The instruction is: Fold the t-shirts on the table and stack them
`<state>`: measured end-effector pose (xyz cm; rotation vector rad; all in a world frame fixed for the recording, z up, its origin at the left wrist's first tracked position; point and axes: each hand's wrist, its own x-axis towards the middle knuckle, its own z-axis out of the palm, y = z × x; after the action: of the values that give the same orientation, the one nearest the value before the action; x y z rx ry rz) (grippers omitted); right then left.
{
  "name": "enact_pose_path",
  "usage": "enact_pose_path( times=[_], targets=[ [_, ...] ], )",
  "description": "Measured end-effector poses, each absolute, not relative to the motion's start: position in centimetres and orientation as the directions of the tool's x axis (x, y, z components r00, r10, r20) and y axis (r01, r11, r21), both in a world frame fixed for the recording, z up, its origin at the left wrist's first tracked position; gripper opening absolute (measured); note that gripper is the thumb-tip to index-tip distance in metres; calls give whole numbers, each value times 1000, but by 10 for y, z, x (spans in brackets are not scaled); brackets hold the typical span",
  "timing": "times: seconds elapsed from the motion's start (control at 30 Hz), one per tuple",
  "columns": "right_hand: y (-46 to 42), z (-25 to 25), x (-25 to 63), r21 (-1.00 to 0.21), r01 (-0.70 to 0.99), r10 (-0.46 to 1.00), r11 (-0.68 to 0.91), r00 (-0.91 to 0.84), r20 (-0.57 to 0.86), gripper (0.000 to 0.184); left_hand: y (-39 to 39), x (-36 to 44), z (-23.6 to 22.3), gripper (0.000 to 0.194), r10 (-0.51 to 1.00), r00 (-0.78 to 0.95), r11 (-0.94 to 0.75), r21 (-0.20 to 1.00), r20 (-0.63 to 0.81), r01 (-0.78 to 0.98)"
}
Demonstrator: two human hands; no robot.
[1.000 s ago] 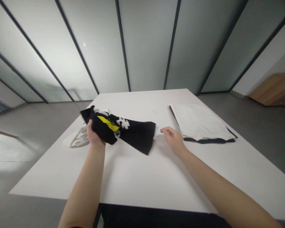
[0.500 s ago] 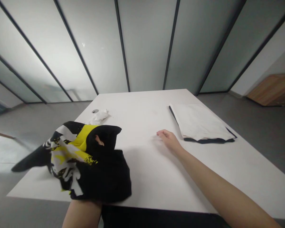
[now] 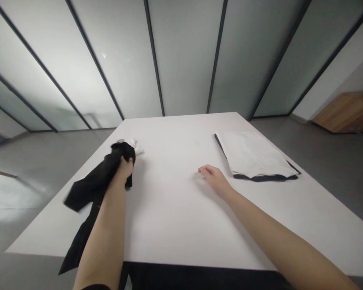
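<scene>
Black garment (image 3: 90, 193) gripped by left hand (image 3: 124, 169), fingers closed, tail hanging past worktop (image 3: 175, 213) near edge; a swing could knock white cloth (image 3: 137, 146) aside. Right hand (image 3: 214, 179) held open, fingers empty.

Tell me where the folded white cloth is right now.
In the head view, the folded white cloth lies on the right side of the white table, just beyond the right hand and not touching it.

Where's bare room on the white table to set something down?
Bare tabletop runs between the left hand and right hand to the near edge. Crowded: black cloth and white cloth far left, folded white garment right.
</scene>
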<state>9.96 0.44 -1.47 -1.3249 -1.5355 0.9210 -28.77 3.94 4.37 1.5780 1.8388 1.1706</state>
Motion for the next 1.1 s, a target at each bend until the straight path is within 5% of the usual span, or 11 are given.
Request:
enact_pose_path(
  times=[0.17,0.3,0.4,0.57,0.63,0.73,0.83,1.0,1.1],
  targets=[
    [2,-13,100,-929,338,988,154,-45,147,39,37,-267,31,47,979,-195,204,412,-65,888],
    [1,-14,101,-927,344,989,149,-44,142,38,27,-265,38,76,960,-279,271,229,4,935],
    [1,-14,102,-927,342,988,155,-58,143,38,27,-278,39,90,924,-375,382,195,-70,903],
    [0,-14,103,-926,343,988,157,-65,143,37,35,-297,30,28,949,-278,305,218,-146,927],
    [0,-14,103,-927,343,989,150,-57,139,37,37,-297,33,27,943,-328,329,291,-53,899],
    [0,-14,102,-928,344,990,140,-46,132,37,38,-296,39,40,850,-439,292,432,292,853],
    [0,-14,103,-931,338,990,142,-51,132,38,41,-296,35,48,742,-456,259,417,492,871],
    [0,-13,104,-934,327,990,143,-51,134,38,47,-299,13,51,934,-323,302,147,152,942],
    [1,-13,104,-934,327,990,142,-50,133,38,46,-297,12,52,961,-268,256,142,73,956]
  ],
)
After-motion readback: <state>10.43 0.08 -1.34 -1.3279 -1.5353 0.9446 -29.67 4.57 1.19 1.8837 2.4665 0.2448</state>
